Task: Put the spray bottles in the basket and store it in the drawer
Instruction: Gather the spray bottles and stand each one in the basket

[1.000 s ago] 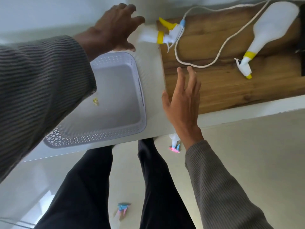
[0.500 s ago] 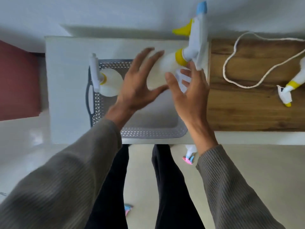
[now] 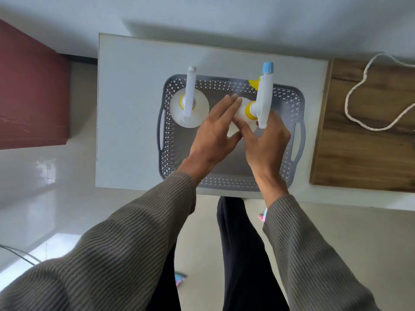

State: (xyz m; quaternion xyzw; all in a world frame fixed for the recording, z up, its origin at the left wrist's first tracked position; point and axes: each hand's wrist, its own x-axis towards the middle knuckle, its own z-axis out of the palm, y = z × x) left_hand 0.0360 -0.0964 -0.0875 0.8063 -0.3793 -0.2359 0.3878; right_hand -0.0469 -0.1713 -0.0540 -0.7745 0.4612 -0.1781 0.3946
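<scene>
A grey perforated basket (image 3: 297,104) sits on a white cabinet top (image 3: 130,108). One white spray bottle (image 3: 190,104) with a yellow collar stands upright in the basket's left end. A second white spray bottle (image 3: 262,97), with a yellow trigger and a blue nozzle tip, stands upright in the middle of the basket. My left hand (image 3: 213,135) and my right hand (image 3: 267,142) are both wrapped around its body from either side, covering most of it.
A wooden surface (image 3: 359,153) adjoins the white top on the right, with a white cord (image 3: 359,86) looped on it. A dark red cabinet (image 3: 31,97) stands to the left. My legs and pale floor (image 3: 336,232) are below the counter edge.
Both hands brought the blue-tipped bottle from the wooden edge down into the basket and stood it upright. The view shifted left, so the third bottle on the wood is out of frame.
</scene>
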